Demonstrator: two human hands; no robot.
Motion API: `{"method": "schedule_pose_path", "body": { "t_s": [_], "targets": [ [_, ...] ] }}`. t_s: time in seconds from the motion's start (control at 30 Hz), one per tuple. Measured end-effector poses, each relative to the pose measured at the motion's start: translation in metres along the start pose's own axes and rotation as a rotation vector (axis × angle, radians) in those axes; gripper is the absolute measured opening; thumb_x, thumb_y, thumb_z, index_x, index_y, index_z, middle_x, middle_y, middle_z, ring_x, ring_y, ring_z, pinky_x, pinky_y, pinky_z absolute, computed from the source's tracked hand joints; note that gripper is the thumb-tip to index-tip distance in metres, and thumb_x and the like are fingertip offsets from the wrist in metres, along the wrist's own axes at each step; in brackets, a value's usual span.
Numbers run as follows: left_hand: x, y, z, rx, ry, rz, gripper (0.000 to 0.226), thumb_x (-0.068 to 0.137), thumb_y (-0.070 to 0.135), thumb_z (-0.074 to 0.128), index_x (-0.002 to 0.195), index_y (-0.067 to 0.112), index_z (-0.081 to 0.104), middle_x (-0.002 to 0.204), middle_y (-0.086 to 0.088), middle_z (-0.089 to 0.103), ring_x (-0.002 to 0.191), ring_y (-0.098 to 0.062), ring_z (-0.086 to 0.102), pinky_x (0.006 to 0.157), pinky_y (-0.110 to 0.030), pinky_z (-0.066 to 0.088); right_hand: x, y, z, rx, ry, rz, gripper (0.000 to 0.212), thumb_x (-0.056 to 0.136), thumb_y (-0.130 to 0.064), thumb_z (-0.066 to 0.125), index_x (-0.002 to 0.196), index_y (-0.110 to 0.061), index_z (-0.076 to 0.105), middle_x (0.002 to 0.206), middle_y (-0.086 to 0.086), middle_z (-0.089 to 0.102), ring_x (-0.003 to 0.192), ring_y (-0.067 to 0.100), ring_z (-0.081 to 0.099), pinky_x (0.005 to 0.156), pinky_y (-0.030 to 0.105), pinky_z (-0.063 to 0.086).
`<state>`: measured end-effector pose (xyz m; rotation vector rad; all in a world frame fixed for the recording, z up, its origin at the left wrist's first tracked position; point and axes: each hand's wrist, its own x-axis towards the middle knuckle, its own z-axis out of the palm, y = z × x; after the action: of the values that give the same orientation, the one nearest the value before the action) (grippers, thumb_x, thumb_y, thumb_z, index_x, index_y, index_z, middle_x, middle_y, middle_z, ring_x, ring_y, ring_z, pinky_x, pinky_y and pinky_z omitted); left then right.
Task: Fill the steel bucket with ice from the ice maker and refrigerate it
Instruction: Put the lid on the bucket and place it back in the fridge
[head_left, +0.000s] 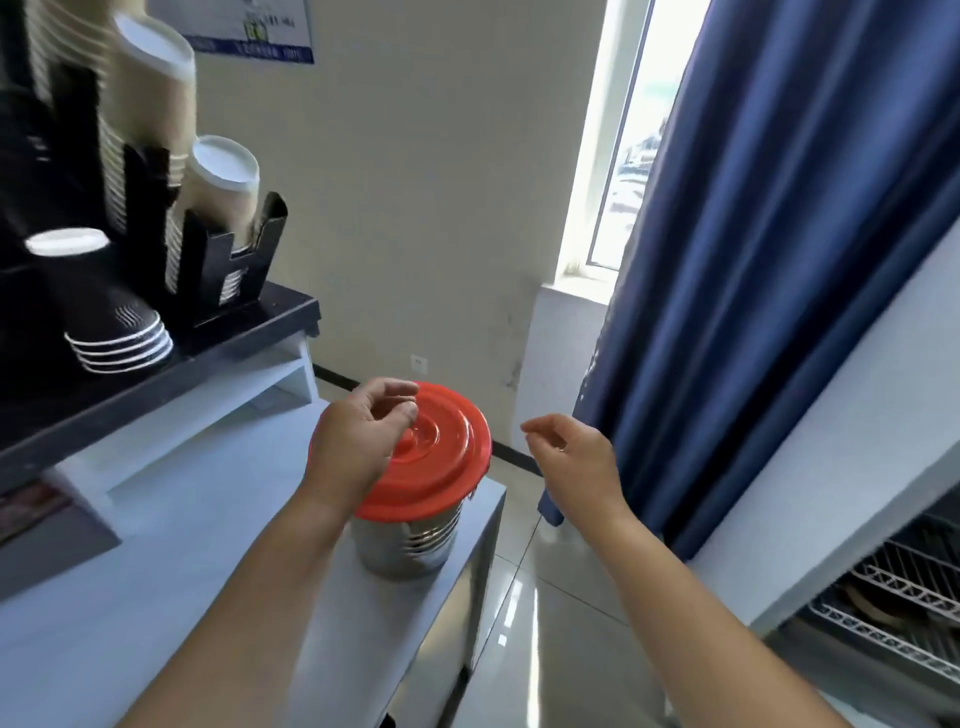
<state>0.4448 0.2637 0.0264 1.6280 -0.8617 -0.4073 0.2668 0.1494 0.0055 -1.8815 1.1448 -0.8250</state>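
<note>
Right at the worktop (156, 597) edge, steel bucket (410, 545), contents hidden; left hand (358, 441) over red lid (441, 457), grip unclear; right hand (576, 457) slack

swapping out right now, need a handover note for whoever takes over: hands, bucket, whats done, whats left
Left hand: fingers loosely curled over the centre of the red lid, no clear grip.
Right hand: in the air right of the bucket, loosely curled, holding nothing.
Steel bucket: upright near the right edge of the white counter, lid on.
Done: cannot tell; the lid hides whether there is ice inside.
Left: no ice maker in view. Fill the bucket if empty, then refrigerate it. The open unit with wire shelves at lower right may be the fridge.
</note>
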Motion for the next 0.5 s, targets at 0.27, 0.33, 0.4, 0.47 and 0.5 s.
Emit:
{"method": "schedule_pose_path", "body": {
  "t_s": [0.27,0.33,0.4,0.47,0.5],
  "targets": [
    [0.024,-0.055,-0.043,0.360,0.179,-0.225,0.035,0.087,0.029,0.061,0.117,0.011,0.061,0.122,-0.011,0.059,0.114,-0.027,0.054,0.093,-0.037,0.042,0.017,0.000,0.056,-0.063,-0.103,0.135,0.033,0.091,-0.033,0.048,0.082,-0.003,0.059,0.081,0.009,0.056,0.083,0.029,0.055,0.075,0.036,0.046],
    [0.027,-0.062,-0.046,0.221,0.107,-0.303,0.039,0.084,0.035,0.064,0.115,0.012,0.060,0.120,-0.011,0.061,0.109,-0.026,0.056,0.093,-0.037,0.044,0.020,0.005,0.063,0.053,-0.134,0.227,0.049,0.085,-0.047,0.045,0.083,0.000,0.061,0.087,0.016,0.064,0.087,0.032,0.061,0.083,0.046,0.051],
    [0.029,-0.066,-0.047,0.131,0.067,-0.349,0.040,0.088,0.033,0.062,0.120,0.011,0.055,0.123,-0.010,0.059,0.109,-0.025,0.056,0.091,-0.033,0.042,0.023,0.011,0.068,0.126,-0.167,0.301,0.054,0.079,-0.057,0.042,0.082,-0.007,0.063,0.090,0.012,0.067,0.089,0.030,0.065,0.088,0.049,0.052],
    [0.032,-0.070,-0.048,0.122,0.055,-0.388,0.049,0.090,0.035,0.059,0.130,0.007,0.049,0.125,-0.009,0.055,0.115,-0.026,0.054,0.092,-0.032,0.040,0.024,0.015,0.071,0.139,-0.185,0.320,0.046,0.085,-0.051,0.044,0.080,-0.010,0.063,0.085,0.008,0.067,0.088,0.030,0.067,0.088,0.050,0.052],
    [0.034,-0.073,-0.050,0.126,0.044,-0.402,0.049,0.090,0.036,0.059,0.129,0.007,0.050,0.123,-0.009,0.057,0.113,-0.026,0.055,0.093,-0.034,0.042,0.025,0.016,0.072,0.133,-0.188,0.316,0.043,0.086,-0.049,0.045,0.078,-0.010,0.063,0.081,0.005,0.066,0.086,0.029,0.067,0.088,0.050,0.052]
  ]
}}
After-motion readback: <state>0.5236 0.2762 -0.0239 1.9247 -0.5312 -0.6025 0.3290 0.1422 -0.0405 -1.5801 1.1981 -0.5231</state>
